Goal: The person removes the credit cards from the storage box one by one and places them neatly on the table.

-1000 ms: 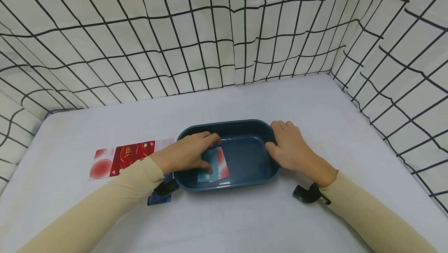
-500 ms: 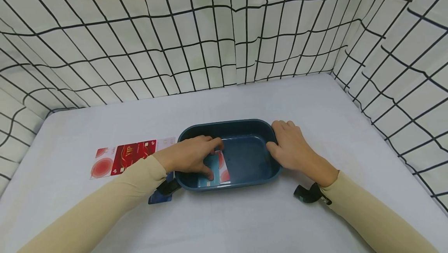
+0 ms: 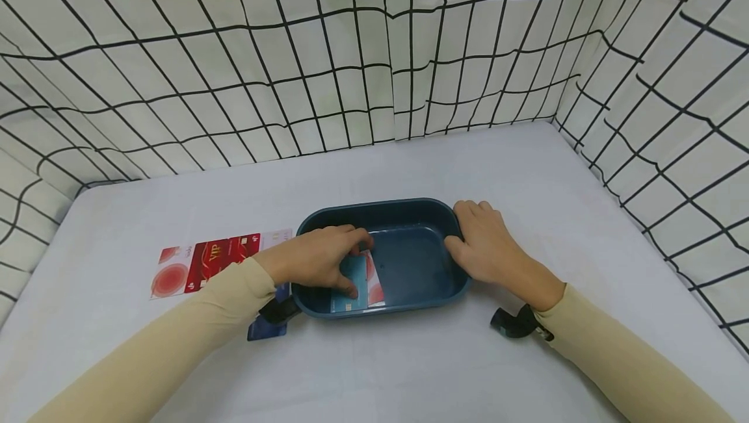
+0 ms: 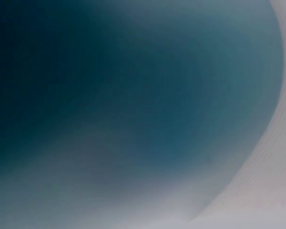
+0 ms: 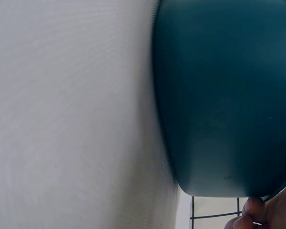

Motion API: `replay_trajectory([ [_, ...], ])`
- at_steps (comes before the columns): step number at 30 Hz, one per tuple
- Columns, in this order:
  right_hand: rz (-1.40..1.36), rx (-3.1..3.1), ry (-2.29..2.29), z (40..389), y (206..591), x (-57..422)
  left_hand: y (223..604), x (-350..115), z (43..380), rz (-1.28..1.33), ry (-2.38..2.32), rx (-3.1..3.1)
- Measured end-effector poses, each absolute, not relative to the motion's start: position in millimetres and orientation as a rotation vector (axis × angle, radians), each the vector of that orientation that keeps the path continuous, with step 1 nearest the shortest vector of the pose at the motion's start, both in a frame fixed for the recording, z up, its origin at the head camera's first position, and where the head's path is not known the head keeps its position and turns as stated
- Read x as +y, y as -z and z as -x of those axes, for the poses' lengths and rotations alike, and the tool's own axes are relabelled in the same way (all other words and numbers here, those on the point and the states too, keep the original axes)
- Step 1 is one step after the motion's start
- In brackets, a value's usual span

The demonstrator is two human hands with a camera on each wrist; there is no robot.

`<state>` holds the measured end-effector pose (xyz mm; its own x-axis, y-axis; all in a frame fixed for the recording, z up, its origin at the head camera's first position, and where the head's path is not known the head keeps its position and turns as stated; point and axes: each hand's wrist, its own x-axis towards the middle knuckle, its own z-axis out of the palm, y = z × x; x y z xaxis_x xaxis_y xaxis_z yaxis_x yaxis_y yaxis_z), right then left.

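A dark blue oval-cornered tray (image 3: 409, 267) stands on the white cloth in the head view. My left hand (image 3: 322, 257) reaches over its left rim, with curved fingers and thumb holding a light blue card (image 3: 348, 305) low inside. A pink-and-white card (image 3: 375, 290) shows at the right edge of that card. My right hand (image 3: 482, 244) grips the tray's right end, thumb inside the rim and fingers outside. The right wrist view shows the tray's outer wall (image 5: 224, 95) and fingertips (image 5: 251, 210) at its rim. Only blurred blue tray wall (image 4: 219, 95) fills most of the left wrist view.
Left of the tray lie a red VIP card (image 3: 225, 259), a white card with a pink circle (image 3: 171, 277), and a pale card (image 3: 275, 238). A dark blue card (image 3: 266, 330) lies partly under the left wrist camera (image 3: 277, 310). Black wire grid (image 3: 409, 72) borders the table.
My left hand has shifted slightly toward the tray's near side, and the light blue card has slid the same way. My right hand keeps its grip on the tray.
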<state>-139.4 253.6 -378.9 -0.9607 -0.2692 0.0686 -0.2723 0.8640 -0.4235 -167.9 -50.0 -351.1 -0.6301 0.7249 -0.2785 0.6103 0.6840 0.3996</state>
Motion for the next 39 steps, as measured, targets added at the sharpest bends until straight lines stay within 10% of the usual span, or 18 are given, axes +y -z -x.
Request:
replay_trajectory([
  [39, -0.456, -2.989, -0.687, 141.0, 380.4, 253.1, 345.1, -64.4, 172.9, -0.915, -0.888, 2.305],
])
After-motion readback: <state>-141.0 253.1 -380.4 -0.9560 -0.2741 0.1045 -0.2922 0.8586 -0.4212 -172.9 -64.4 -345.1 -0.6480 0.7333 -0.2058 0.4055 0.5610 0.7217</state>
